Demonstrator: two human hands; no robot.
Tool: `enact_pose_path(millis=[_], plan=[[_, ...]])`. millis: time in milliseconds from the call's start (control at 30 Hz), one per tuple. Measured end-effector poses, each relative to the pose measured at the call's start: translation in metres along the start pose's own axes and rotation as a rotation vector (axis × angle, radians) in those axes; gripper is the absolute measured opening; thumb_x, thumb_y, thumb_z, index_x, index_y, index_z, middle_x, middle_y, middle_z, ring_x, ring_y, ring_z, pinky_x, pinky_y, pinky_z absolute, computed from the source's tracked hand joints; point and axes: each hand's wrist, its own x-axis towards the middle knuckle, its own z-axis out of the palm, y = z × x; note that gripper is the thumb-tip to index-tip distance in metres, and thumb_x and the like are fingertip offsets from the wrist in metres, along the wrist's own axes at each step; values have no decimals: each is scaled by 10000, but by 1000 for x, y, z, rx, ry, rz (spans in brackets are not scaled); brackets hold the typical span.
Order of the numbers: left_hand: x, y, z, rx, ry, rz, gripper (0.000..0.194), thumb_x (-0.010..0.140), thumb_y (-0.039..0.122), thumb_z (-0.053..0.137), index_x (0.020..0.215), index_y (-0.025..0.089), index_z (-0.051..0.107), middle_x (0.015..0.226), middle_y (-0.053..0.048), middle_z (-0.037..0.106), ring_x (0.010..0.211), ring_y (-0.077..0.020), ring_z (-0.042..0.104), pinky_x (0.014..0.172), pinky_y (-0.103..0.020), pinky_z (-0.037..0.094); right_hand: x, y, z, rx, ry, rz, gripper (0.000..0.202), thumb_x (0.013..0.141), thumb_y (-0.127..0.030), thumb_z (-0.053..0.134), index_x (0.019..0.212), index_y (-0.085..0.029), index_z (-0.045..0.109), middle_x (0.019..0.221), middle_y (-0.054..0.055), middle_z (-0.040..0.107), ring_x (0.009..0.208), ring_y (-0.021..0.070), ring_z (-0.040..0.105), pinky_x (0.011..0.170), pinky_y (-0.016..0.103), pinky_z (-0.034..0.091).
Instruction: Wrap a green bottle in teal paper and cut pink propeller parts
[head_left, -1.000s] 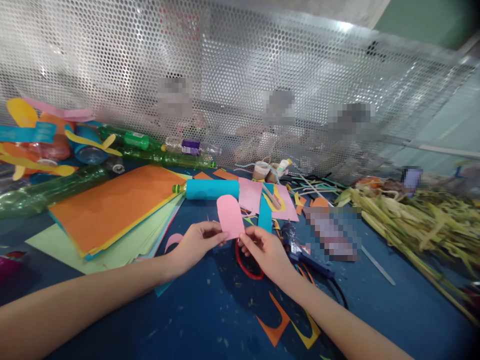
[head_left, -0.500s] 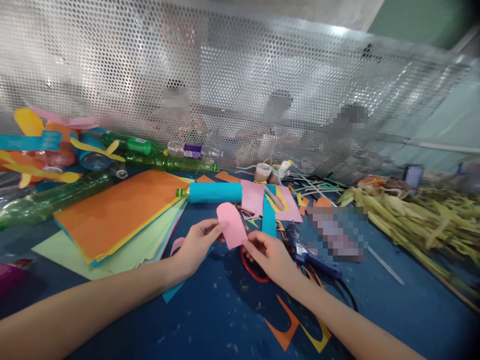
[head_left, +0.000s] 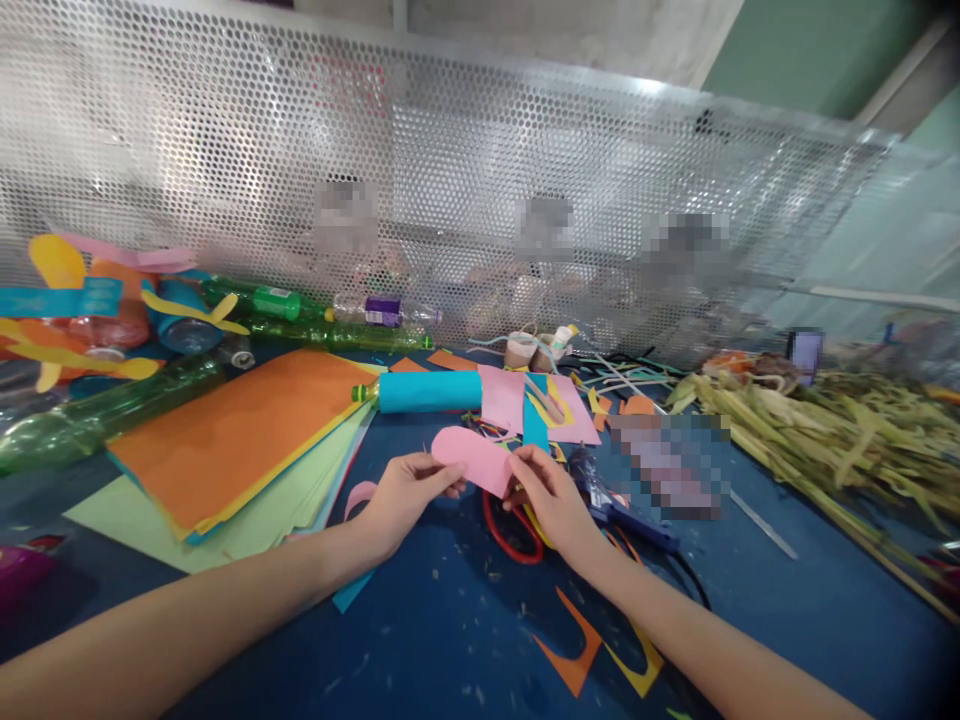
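Note:
A pink paper piece (head_left: 474,458) with one rounded end is held above the blue table. My left hand (head_left: 415,492) pinches its lower left edge between thumb and fingers. At the other, straight-cut end, my right hand (head_left: 546,492) grips the paper in a pinch. Red-handled scissors (head_left: 517,550) lie on the table just below the paper, partly hidden by my right hand. Beyond the paper lies a bottle wrapped in blue paper (head_left: 430,392) with a green cap. A blue glue gun (head_left: 637,525) rests to the right of my right hand.
Stacked coloured paper sheets (head_left: 247,440) lie at left, near a green plastic bottle (head_left: 112,400) and decorated bottle planes (head_left: 112,310). Orange and yellow offcuts (head_left: 574,650) lie in front. Dried husks (head_left: 817,430) cover the right side. A perforated metal screen (head_left: 465,150) stands behind.
The pink paper has turned from near upright to a more level slant and come slightly lower. Both hands keep hold of it. More of the red scissor handle shows.

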Motion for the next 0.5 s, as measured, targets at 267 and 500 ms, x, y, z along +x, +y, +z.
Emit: enact_pose_path(millis=[267,500], plan=[[1,0,1,-74,16,-16,240,702,379,678,713,138,673,635,-19,648,605,-133,577,625,-243,455,-4,-2,0,-88,1,-44,286,828,-465,505,711,-208,454,561,-33,561,500,118,554,507,246,478],[1,-1,1,-169,69,-51,240,685,362,700,638,131,654,600,-5,622,586,-108,551,626,-225,445,-6,-7,4,-81,-87,0,284,810,-459,529,726,-197,459,567,-30,585,497,117,566,506,240,480]])
